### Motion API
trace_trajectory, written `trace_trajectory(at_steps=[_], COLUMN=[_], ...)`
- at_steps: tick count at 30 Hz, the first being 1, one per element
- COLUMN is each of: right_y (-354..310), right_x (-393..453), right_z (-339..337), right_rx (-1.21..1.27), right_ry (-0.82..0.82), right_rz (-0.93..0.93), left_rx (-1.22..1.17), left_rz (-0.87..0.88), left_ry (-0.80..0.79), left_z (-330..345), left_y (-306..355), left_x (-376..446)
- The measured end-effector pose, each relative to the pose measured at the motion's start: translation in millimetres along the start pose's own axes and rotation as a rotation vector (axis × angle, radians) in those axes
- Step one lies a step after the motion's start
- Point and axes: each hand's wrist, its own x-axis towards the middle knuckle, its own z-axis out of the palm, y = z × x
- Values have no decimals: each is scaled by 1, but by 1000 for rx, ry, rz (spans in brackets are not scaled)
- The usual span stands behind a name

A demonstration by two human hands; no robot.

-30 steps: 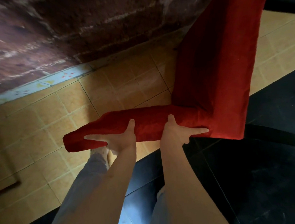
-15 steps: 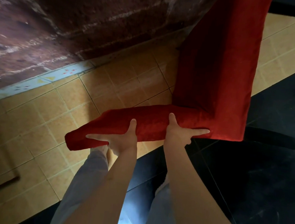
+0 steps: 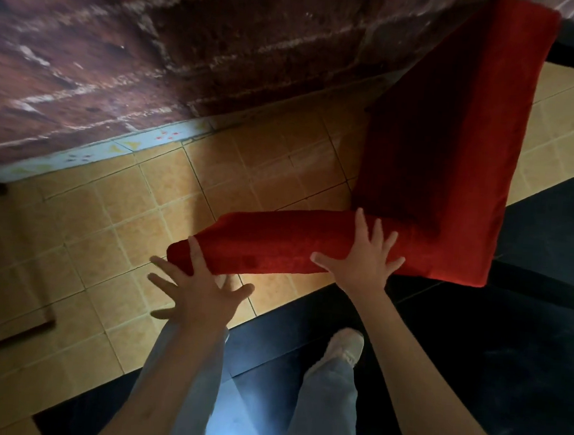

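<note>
Looking down through the head camera, I see the red rug lying on the tan tiled floor. Its flat stretch runs away toward the far right, where its far end reaches the foot of the brick wall. The near end is wound into a roll that sticks out leftward past the flat part, so the whole rug makes a bent L shape on the tiles.

Neither hand grips anything. My view shows the left hand spread wide with straight fingers at the roll's left tip, one finger lying up against the red pile and the rest over bare tile. The right hand is also flat and splayed, palm down on top of the roll, just beside the corner where it meets the flat stretch.

The wall is rough, dark red brick with pale mortar, and a pale blue border strip with small red and yellow marks runs along its base. The tan tiles have light grout lines and end in a straight edge against black glossy flooring, which the rug's near right corner overlaps. A dark board lies at the left edge of the tiles. Below the arms stand two pale trouser legs and one light shoe on the black flooring.
</note>
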Motion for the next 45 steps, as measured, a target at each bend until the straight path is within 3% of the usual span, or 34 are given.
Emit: trace_trajectory(at_steps=[4, 10, 13, 26, 45], right_y=[0, -4, -12, -14, -13], right_x=[11, 28, 30, 33, 36], right_z=[-2, 3, 11, 18, 20], right_rx=[-370, -620, -625, -621, -688], right_ry=[-205, -212, -179, -129, -132], right_rz=[-215, -411, -498, -539, -593], left_rx=[204, 508, 524, 425, 477], left_rz=[258, 643, 746, 826, 822], left_ry=[-14, 2, -25, 28, 29], left_z=[-15, -30, -34, -30, -33], left_y=[-14, -10, -12, -18, -16], left_x=[25, 65, 79, 84, 83])
